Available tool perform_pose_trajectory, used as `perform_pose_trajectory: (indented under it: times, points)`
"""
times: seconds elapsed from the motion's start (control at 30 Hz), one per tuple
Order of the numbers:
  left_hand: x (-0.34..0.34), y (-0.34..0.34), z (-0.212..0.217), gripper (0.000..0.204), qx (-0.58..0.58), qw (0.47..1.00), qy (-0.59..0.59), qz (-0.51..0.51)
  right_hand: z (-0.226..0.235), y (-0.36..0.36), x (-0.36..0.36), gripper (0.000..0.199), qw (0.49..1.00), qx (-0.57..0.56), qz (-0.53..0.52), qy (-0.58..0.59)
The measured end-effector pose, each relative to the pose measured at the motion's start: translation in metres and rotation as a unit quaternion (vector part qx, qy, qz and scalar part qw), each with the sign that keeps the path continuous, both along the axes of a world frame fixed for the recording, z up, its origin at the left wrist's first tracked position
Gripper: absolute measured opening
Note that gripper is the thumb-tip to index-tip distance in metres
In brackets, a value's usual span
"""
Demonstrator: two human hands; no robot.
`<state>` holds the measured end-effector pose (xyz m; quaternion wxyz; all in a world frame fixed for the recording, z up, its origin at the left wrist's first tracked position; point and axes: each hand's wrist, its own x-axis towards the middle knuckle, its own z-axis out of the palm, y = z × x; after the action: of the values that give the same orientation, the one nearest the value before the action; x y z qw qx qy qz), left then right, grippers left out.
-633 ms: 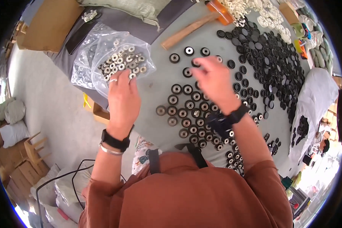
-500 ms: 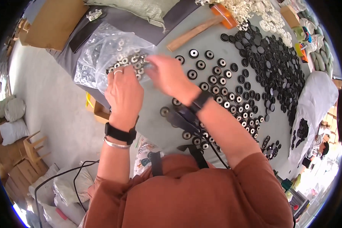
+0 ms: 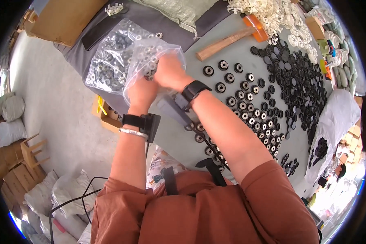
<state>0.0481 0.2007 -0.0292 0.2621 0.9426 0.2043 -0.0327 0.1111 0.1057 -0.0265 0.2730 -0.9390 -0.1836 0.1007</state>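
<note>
A clear plastic bag full of small ring-shaped metal bearings lies at the table's left edge. Its loose mouth billows around both of my hands. My left hand is at the near side of the mouth, its fingers blurred and hidden by the plastic. Deeper inside, my right hand reaches among the bearings, with its fingertips hidden. To the right, several rows of black wheels with metal centres stand on the grey table.
A mallet with an orange head lies beyond the wheels. Black caps are heaped at the right, and white plastic parts at the far side. A cardboard box stands far left. Cables hang from my wrist straps.
My right hand has moved from the bag's rim into it. The bag's mouth now rises around both hands, and the left hand has shifted slightly nearer to me. The view has shifted a little.
</note>
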Motion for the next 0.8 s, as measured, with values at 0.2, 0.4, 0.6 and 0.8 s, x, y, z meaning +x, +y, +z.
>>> perform_pose_trajectory:
  times: [0.2,0.4,0.6,0.8]
  points:
    - [0.004,0.018,-0.039,0.021,-0.237,0.967,-0.064,0.074,0.019,0.008,0.015,0.024,0.985,0.114,-0.023,0.125]
    - [0.027,-0.002,-0.002,0.032,-0.668,0.628,-0.12,0.381,0.025,0.001,0.001,0.031,0.988,0.12,0.041,0.089]
    - [0.015,-0.014,-0.002,0.029,-0.798,0.513,-0.144,0.282,-0.005,0.015,-0.032,0.013,0.972,0.168,0.013,-0.163]
    - [0.008,0.008,-0.017,0.028,-0.834,0.515,-0.117,0.161,0.052,-0.009,-0.049,0.012,0.976,0.063,0.038,-0.205]
